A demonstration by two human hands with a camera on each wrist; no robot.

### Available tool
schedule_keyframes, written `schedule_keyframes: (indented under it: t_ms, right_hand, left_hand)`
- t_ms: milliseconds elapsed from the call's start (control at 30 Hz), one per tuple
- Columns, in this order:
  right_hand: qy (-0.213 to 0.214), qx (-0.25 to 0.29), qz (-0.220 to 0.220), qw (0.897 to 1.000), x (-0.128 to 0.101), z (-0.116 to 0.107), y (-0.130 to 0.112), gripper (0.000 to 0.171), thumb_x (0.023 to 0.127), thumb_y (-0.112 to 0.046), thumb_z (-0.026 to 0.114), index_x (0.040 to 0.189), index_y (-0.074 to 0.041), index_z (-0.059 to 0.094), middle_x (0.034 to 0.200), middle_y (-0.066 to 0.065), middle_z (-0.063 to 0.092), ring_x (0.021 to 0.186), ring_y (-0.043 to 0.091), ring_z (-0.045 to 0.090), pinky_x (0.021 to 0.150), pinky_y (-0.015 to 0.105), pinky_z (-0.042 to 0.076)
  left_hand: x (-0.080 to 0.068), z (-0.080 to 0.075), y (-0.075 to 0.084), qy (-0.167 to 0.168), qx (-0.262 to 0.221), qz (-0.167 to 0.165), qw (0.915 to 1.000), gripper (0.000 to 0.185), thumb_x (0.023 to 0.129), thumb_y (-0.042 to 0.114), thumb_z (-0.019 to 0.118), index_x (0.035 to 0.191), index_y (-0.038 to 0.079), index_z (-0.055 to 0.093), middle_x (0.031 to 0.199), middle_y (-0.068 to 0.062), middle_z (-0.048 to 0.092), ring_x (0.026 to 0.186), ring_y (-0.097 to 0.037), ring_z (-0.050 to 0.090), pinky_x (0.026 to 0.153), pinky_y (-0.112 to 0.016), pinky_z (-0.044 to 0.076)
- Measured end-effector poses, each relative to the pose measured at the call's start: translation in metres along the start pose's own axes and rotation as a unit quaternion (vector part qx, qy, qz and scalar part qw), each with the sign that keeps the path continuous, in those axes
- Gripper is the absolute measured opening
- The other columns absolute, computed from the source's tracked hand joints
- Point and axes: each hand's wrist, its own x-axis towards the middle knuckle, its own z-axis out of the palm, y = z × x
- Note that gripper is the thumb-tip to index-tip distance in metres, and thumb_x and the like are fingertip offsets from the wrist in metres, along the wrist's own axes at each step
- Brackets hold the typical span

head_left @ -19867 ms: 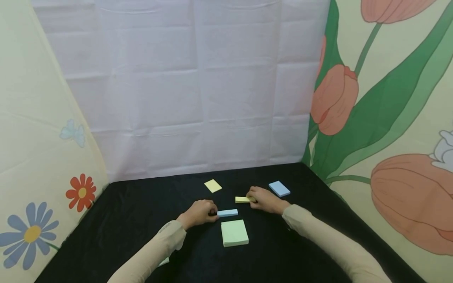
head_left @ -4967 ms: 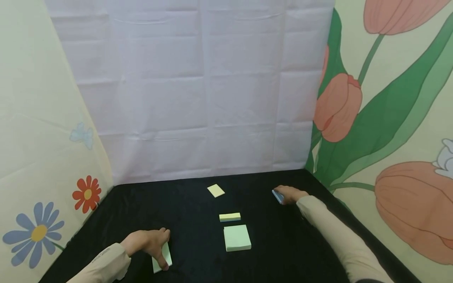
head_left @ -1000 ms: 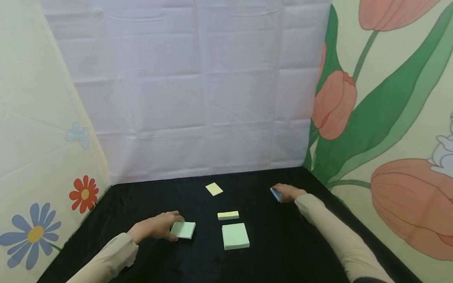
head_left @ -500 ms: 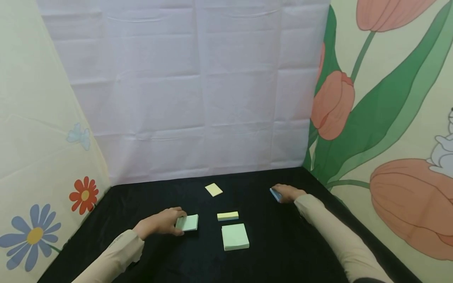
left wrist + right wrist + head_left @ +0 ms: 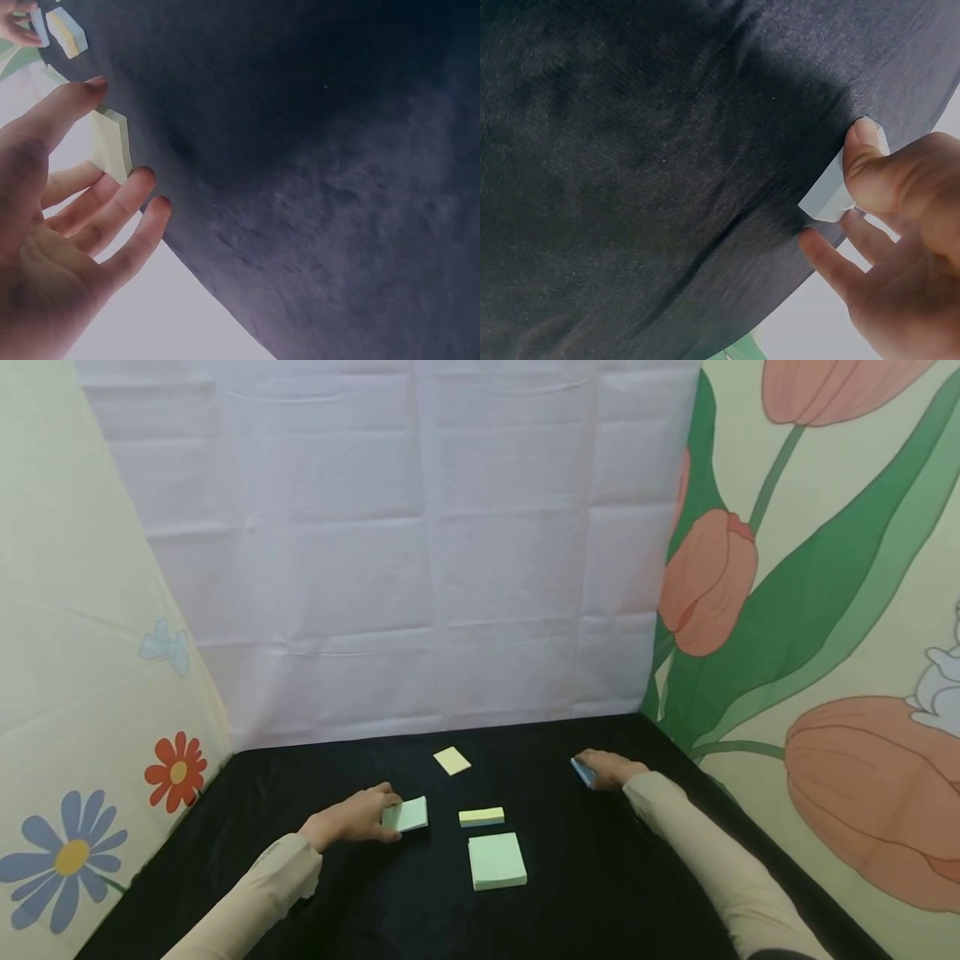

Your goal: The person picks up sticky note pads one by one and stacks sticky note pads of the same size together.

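Note:
My left hand (image 5: 356, 817) holds a small pale green sticky note pad (image 5: 407, 815) by its left end. In the left wrist view, the thumb lies on one edge of this pad (image 5: 111, 146) and fingers on the other, and it appears lifted off the cloth. At the back right, my right hand (image 5: 613, 768) grips a light blue sticky note pad (image 5: 582, 772), partly hidden by the fingers. The right wrist view has the blue pad (image 5: 829, 195) between thumb and fingers, close to the cloth. A larger green sticky note pad (image 5: 498, 862) lies in the middle, nearest the left hand's pad.
Behind the large green pad, a narrow yellow pad (image 5: 482, 811) lies on a narrow blue one (image 5: 482, 822). A yellow sticky note pad (image 5: 452, 761) lies farther back. Black cloth (image 5: 360, 918) covers the table; a white sheet (image 5: 337, 568) hangs behind it.
The narrow yellow pad went onto the narrow blue one. My left hand took the small green pad from the front left and carried it right and away. My right hand went to the blue pad.

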Motion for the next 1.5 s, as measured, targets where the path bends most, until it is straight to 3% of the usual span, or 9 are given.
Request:
schedule_keyframes:
  t_ms: [267, 767, 1267, 1500]
  right_hand:
    - [0.005, -0.006, -0.005, 1.0, -0.002, -0.002, -0.004, 0.053, 0.084, 0.002, 0.072, 0.132, 0.01, 0.051, 0.13, 0.029, 0.051, 0.112, 0.041, 0.053, 0.093, 0.052, 0.044]
    - [0.008, -0.01, -0.01, 1.0, 0.0, 0.001, 0.0, 0.053, 0.084, 0.001, 0.072, 0.132, 0.01, 0.051, 0.13, 0.029, 0.051, 0.112, 0.04, 0.053, 0.093, 0.052, 0.044]
    - [0.017, -0.009, -0.018, 1.0, -0.004, 0.0, -0.002, 0.053, 0.083, 0.001, 0.073, 0.131, 0.01, 0.051, 0.127, 0.028, 0.053, 0.108, 0.039, 0.055, 0.091, 0.051, 0.045]
    - [0.018, -0.008, -0.018, 1.0, -0.005, -0.001, -0.002, 0.052, 0.084, 0.001, 0.072, 0.13, 0.01, 0.052, 0.126, 0.027, 0.053, 0.106, 0.038, 0.055, 0.09, 0.05, 0.046]
  left_hand:
    - [0.008, 0.0, 0.006, 0.007, -0.007, -0.002, 0.9999, 0.047, 0.084, 0.023, 0.079, 0.12, -0.001, 0.063, 0.104, -0.007, 0.053, 0.083, -0.019, 0.053, 0.073, -0.038, 0.048]
    - [0.023, 0.01, 0.002, 0.038, -0.011, -0.003, 0.9992, 0.052, 0.085, 0.024, 0.078, 0.123, -0.005, 0.059, 0.105, -0.012, 0.055, 0.081, -0.019, 0.053, 0.071, -0.039, 0.049]
    - [0.026, 0.013, 0.007, 0.042, -0.009, -0.004, 0.9991, 0.053, 0.088, 0.024, 0.077, 0.127, -0.006, 0.058, 0.111, -0.015, 0.058, 0.086, -0.021, 0.054, 0.075, -0.041, 0.048]
    - [0.029, 0.013, 0.008, 0.06, -0.001, 0.024, 0.9979, 0.049, 0.089, 0.021, 0.076, 0.128, -0.003, 0.058, 0.109, -0.012, 0.059, 0.085, -0.02, 0.053, 0.073, -0.039, 0.047]
